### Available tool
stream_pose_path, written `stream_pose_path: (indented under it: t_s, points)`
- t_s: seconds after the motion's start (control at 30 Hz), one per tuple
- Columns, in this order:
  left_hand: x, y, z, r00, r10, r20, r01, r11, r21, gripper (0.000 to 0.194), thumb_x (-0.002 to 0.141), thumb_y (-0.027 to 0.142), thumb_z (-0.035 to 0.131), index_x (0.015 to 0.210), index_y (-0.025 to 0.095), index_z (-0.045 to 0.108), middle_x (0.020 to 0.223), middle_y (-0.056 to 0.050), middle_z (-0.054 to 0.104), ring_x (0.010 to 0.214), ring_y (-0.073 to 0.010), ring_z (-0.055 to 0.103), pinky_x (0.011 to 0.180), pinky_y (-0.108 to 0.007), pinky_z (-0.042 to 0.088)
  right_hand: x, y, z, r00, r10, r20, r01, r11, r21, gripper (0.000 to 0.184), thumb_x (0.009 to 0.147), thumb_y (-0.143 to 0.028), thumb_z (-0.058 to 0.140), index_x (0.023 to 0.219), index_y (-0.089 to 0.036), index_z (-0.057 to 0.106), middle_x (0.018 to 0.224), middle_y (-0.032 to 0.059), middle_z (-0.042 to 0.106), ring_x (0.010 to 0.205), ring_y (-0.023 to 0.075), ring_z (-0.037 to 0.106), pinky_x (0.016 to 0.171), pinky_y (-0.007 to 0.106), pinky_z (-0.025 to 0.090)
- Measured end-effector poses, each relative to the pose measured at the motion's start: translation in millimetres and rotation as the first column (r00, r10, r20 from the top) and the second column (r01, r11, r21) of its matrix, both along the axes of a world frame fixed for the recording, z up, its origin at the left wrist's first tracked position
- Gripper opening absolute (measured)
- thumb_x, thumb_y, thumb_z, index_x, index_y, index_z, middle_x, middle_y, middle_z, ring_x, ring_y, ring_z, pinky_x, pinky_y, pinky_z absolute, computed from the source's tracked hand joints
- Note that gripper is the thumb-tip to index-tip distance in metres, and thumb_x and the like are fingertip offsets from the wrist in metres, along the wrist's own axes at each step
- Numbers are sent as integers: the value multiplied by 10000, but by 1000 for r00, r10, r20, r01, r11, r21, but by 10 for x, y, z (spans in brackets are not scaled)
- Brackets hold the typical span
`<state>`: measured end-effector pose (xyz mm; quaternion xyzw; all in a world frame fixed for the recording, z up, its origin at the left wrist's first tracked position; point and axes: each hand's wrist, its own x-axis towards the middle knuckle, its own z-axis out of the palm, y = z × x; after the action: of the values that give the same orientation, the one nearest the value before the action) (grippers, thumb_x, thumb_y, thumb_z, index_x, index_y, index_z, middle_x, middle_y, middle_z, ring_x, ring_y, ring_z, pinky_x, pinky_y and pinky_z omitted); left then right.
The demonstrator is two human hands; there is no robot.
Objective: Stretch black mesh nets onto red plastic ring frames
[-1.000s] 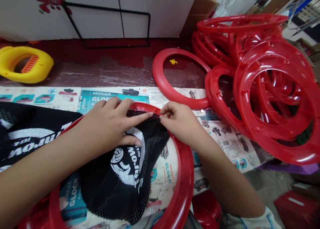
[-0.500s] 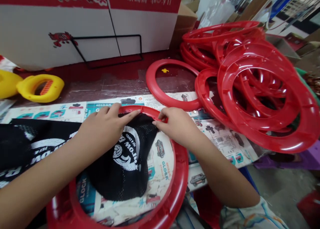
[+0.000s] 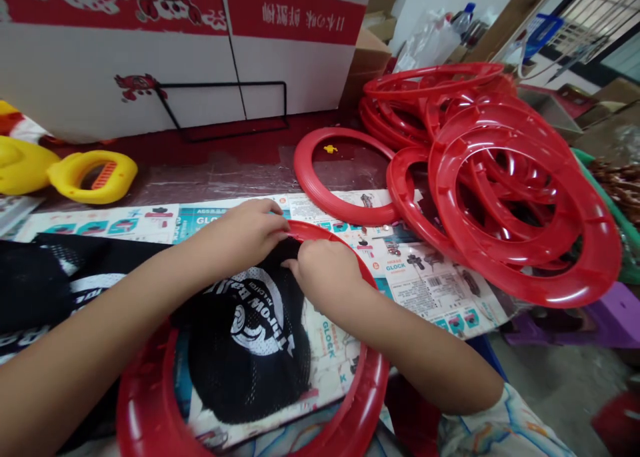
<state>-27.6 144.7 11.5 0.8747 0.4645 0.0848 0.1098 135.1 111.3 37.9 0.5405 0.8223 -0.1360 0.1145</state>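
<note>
A red plastic ring [image 3: 373,377] lies in front of me, its channelled side up. Across its opening hangs a round black mesh cloth [image 3: 235,370] with white "Throw Ball" print. My left hand [image 3: 260,227] is at the ring's far rim, fingers bent down over the cloth's upper edge. Just right of it, my right hand [image 3: 327,270] is closed, thumb and fingers pinching the cloth's edge near the rim. The fingertips of both hands are partly hidden. More black printed cloth [image 3: 100,260] lies to the left, partly under my left forearm.
Several red rings [image 3: 520,257] are heaped at the right. A single red ring [image 3: 345,207] lies before them, with a small yellow piece [image 3: 330,149] inside its opening. Yellow plastic handles [image 3: 113,190] stand left. A printed carton [image 3: 200,57] and a black wire frame [image 3: 225,84] are behind.
My right hand has turned and curled tighter, moving slightly down and left at the rim. My left index finger, stretched out before, is now bent. The cloth sits flatter across the opening.
</note>
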Motion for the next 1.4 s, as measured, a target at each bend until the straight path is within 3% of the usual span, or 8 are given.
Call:
stream_pose_path:
  t_s: [0.17, 0.3, 0.53, 0.67, 0.8, 1.03, 1.17, 1.4]
  points:
    - [-9, 106, -153, 970, -8, 244, 57, 979, -195, 344, 896, 365, 418, 908, 169, 701, 1119, -121, 629, 1028, -261, 590, 950, -415, 458, 41, 57, -20, 1000, 18, 11, -18, 1000, 23, 221, 871, -139, 499, 957, -96, 698, 897, 162, 721, 858, 266, 686, 666, 308, 479]
    - [-66, 103, -183, 934, 33, 355, 63, 965, -254, 294, 867, 388, 477, 877, 180, 685, 1074, -95, 652, 1010, -254, 589, 928, -401, 445, 182, 102, 53, 987, -21, -161, 14, 999, -48, 203, 769, -88, 509, 858, -149, 681, 777, 67, 697, 677, 179, 624, 564, 253, 387]
    - [-49, 139, -185, 892, 133, 431, 10, 950, -313, 237, 821, 396, 539, 790, 184, 641, 840, -40, 651, 831, -213, 575, 779, -336, 425, 305, 166, 35, 837, -125, -533, 109, 992, -63, 417, 722, -63, 493, 1112, -136, 620, 853, 36, 644, 697, 134, 554, 633, 249, 408]
    - [-12, 121, -178, 877, 189, 443, -34, 941, -336, 234, 808, 394, 534, 761, 187, 631, 809, -33, 639, 827, -210, 556, 758, -318, 405, 242, 165, -59, 729, -165, -664, 154, 985, -76, 325, 796, -106, 519, 1107, -137, 609, 880, 37, 661, 676, 117, 571, 648, 254, 427]
    - [31, 103, -168, 888, 210, 409, -81, 947, -310, 248, 812, 401, 510, 752, 194, 632, 794, -36, 639, 807, -210, 540, 748, -321, 396, 184, 197, -138, 742, -186, -644, 202, 978, -49, 289, 787, -191, 664, 1069, -148, 615, 813, 11, 665, 645, 117, 565, 639, 254, 425]
    - [75, 100, -149, 908, 242, 342, -160, 955, -250, 295, 831, 435, 497, 700, 193, 604, 711, -35, 607, 748, -211, 510, 688, -327, 353, 217, 319, -174, 796, -142, -588, 252, 961, 110, 304, 829, -110, 565, 1126, -134, 627, 846, 40, 690, 731, 149, 605, 717, 285, 443]
    - [84, 99, -157, 916, 246, 318, -175, 956, -234, 299, 827, 440, 495, 692, 197, 605, 715, -40, 602, 743, -215, 508, 685, -333, 344, 225, 359, -190, 844, -144, -517, 240, 963, 124, 325, 807, -118, 575, 1126, -140, 635, 866, 53, 704, 774, 184, 622, 732, 313, 440]
    - [85, 120, -172, 925, 275, 264, -213, 947, -240, 306, 801, 449, 473, 644, 203, 563, 691, -35, 566, 721, -210, 492, 670, -324, 336, 205, 381, -217, 842, -129, -523, 225, 967, 123, 295, 809, -147, 584, 1098, -156, 639, 847, 34, 705, 740, 164, 613, 704, 289, 422]
